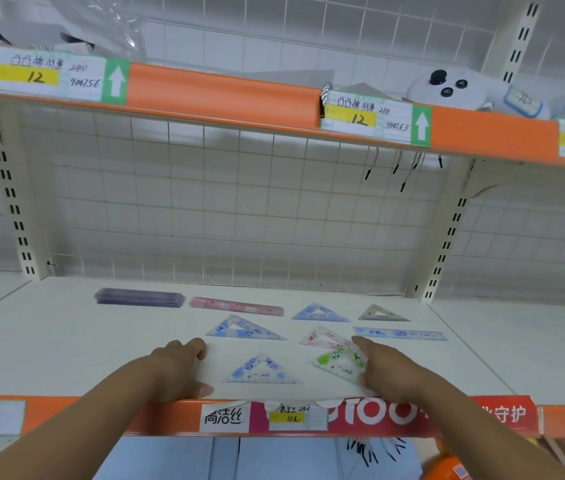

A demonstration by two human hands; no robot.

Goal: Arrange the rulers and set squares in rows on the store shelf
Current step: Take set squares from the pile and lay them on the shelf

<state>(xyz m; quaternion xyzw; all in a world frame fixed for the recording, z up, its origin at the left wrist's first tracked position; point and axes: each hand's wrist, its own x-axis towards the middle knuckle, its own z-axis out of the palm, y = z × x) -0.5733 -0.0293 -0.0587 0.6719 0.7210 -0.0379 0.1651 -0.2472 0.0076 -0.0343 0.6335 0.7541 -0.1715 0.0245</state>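
A person's two bare hands rest at the front of a white store shelf [66, 341] where rulers and set squares lie flat in loose rows. The right hand [390, 370], at 5 o'clock on the board, has its fingers stretched out, forefinger and thumb touching the right edge of a green set square [338, 365]. The left hand [177, 368], at 7 o'clock by the orange shelf lip [101, 415], has its fingers curled and nothing seen in it. Between the hands lies a blue set square [262, 370]. At 12 o'clock from the green one sits a pink set square [324, 337], with a blue ruler [400, 333] at its 3 o'clock. Along the back row, from 10 to 2 o'clock, are a purple ruler stack [139, 296], a pink ruler [236, 306], and two further set squares.
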